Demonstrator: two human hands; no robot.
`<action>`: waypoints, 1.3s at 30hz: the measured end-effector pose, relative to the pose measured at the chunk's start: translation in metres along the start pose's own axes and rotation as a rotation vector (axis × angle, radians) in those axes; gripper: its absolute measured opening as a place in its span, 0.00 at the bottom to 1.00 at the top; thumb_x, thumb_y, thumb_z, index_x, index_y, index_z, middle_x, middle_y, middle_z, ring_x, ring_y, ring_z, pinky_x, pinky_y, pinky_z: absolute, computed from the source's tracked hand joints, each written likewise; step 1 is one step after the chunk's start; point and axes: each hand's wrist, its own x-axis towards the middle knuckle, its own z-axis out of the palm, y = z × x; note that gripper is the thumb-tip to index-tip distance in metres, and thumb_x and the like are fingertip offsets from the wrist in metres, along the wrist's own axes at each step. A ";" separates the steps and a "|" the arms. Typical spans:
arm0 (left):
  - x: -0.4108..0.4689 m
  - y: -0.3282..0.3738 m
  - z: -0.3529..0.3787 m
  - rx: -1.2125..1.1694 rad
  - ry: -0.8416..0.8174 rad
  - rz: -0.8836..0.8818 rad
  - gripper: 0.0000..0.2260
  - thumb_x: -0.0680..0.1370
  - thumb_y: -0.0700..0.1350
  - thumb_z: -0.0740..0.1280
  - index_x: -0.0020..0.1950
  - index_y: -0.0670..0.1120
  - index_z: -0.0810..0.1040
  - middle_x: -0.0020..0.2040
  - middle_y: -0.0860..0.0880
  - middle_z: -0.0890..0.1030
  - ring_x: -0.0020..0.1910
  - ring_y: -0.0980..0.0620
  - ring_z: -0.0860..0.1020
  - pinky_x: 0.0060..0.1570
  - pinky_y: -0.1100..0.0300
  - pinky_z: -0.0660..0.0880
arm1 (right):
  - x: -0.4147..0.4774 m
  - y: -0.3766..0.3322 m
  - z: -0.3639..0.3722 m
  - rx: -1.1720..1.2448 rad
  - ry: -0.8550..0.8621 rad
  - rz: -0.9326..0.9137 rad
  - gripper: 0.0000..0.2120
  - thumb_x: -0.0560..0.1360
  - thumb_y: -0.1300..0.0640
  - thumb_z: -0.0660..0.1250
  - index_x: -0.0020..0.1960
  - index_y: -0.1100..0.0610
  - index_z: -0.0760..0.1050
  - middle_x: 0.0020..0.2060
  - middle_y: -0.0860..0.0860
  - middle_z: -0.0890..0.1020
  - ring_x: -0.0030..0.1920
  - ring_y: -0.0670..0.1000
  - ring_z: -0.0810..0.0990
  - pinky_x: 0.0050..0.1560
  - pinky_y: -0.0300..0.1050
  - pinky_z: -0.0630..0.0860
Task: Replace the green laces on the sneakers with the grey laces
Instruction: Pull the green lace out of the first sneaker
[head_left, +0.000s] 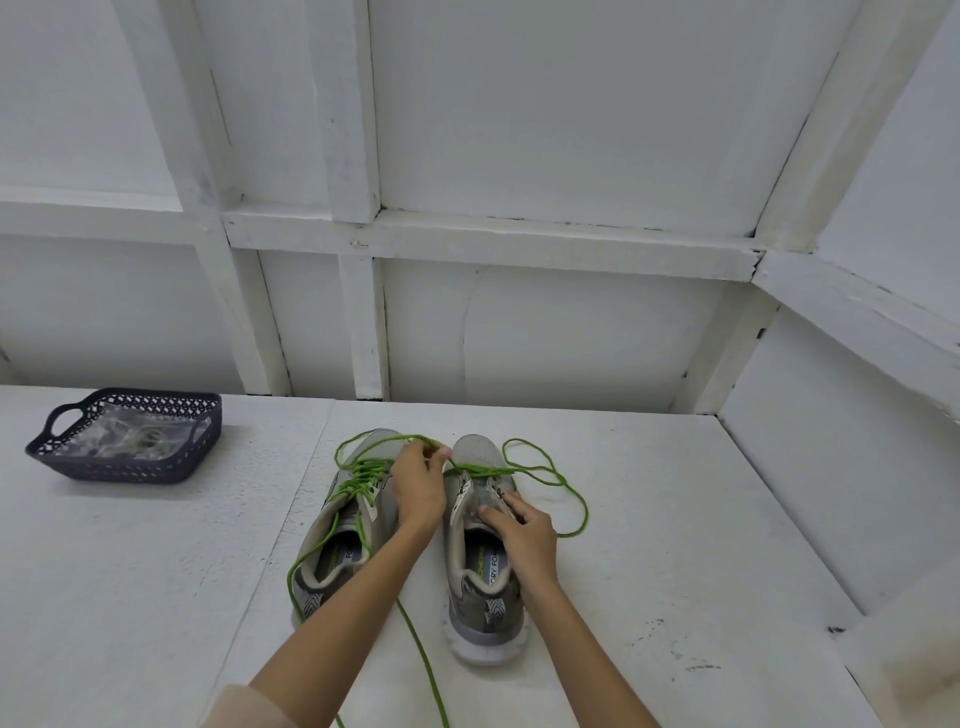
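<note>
Nearest item, at the near edge of the white painted tabletop (675, 519): loose tail of bright green cord lace (430, 680), running out of frame between the two forearms.

Pair of grey mesh sneakers with white soles, mid-tabletop, side by side, toes toward the far edge.
- The left sneaker (337, 525): green lacing through its eyelets.
- The right sneaker (483, 613): green lacing only across the eyelets nearest the toe, the rest looped loose toward the right edge.

Hands:
- The left hand (418, 488): thumb and fingertips pinch green lace between the two toes.
- The right hand (519, 530): thumb and forefinger stretched flat, pressing the right sneaker's tongue and eyelet flap; other fingers hidden.

Container: dark blue perforated plastic basket (130, 467) with handles, near the far left corner. It holds clear plastic wrap (98, 441) over coiled grey laces (137, 439).

Writing: right insole reads "ORY FOA", left insole "FO"; the yellow-green logo is too small to read.
</note>
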 end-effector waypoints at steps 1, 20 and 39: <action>0.000 0.001 -0.001 -0.046 0.061 -0.009 0.08 0.78 0.45 0.68 0.43 0.42 0.76 0.41 0.44 0.80 0.43 0.44 0.78 0.43 0.52 0.72 | 0.000 0.000 0.000 0.000 0.001 0.001 0.24 0.71 0.57 0.74 0.66 0.57 0.76 0.63 0.51 0.79 0.62 0.49 0.77 0.59 0.39 0.74; 0.000 -0.004 -0.004 -0.027 -0.071 -0.055 0.09 0.79 0.46 0.67 0.44 0.42 0.75 0.39 0.45 0.81 0.42 0.44 0.79 0.46 0.48 0.77 | 0.004 0.003 0.001 -0.036 0.006 0.019 0.24 0.70 0.55 0.74 0.65 0.56 0.77 0.63 0.51 0.79 0.61 0.50 0.78 0.63 0.46 0.75; -0.048 -0.002 -0.010 -0.202 -0.278 -0.210 0.34 0.76 0.61 0.65 0.76 0.43 0.62 0.74 0.46 0.67 0.73 0.46 0.65 0.72 0.48 0.62 | 0.067 -0.026 -0.005 -0.616 -0.101 -0.188 0.16 0.77 0.65 0.59 0.54 0.52 0.82 0.54 0.50 0.83 0.49 0.50 0.79 0.44 0.43 0.74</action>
